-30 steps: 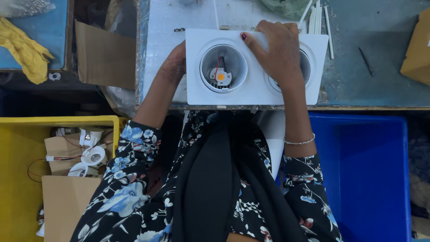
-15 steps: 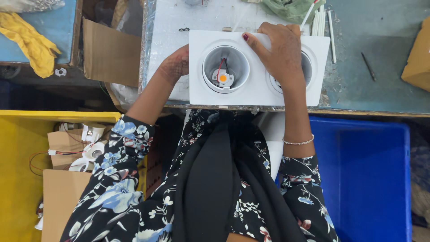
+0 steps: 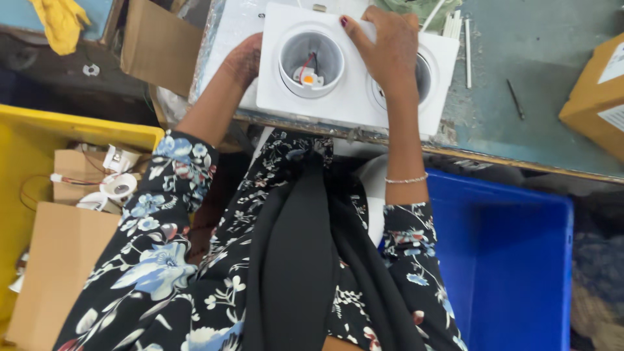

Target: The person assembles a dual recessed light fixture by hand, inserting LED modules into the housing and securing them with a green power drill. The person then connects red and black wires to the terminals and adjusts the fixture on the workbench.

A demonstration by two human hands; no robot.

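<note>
A white rectangular twin downlight housing lies on the workbench, tilted slightly. Its left round cup shows a small orange LED chip with red and black wires. My right hand rests flat on top of the housing, covering most of the right cup. My left hand grips the housing's left edge, its fingers hidden behind the frame.
The grey-blue workbench carries white sticks, a dark pen-like tool and a cardboard box at the right. A yellow bin with cardboard and wired lamp parts stands at the left, a blue bin at the right.
The view has shifted, so the housing sits lower and more tilted in frame. Both hands keep the same hold on it.
</note>
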